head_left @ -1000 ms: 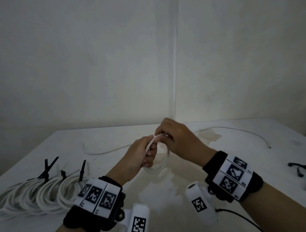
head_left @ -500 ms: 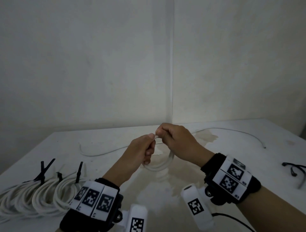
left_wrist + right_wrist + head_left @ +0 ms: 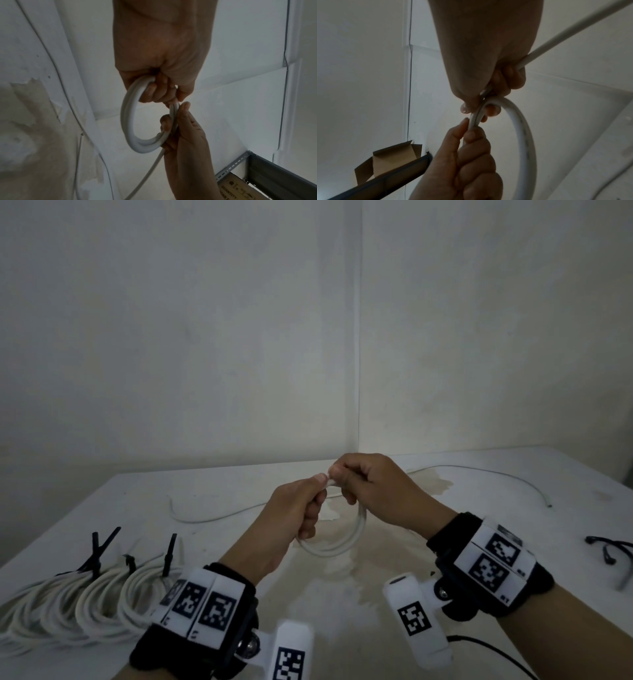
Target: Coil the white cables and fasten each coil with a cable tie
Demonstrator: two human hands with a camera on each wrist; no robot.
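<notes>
Pretty dim all round, everything has a grey-blue cast. Brightest patch in the head view sits on the table (image 3: 394, 455) right at the foot of the wall corner (image 3: 359, 337); it darkens away from there toward the frame edges. Table edges bow, wide-angle style. Both wrist views are murky and grainy, the left hand (image 3: 161, 44) and right hand (image 3: 486, 44) mostly backlit silhouettes against pale walls, soft-focus up close.

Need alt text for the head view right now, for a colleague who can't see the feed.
Both hands, left hand and right hand, hold a small coil of white round cable above a stained white table. Finished white coils fastened with black cable ties lie at left; loose black ties lie at far right.
</notes>
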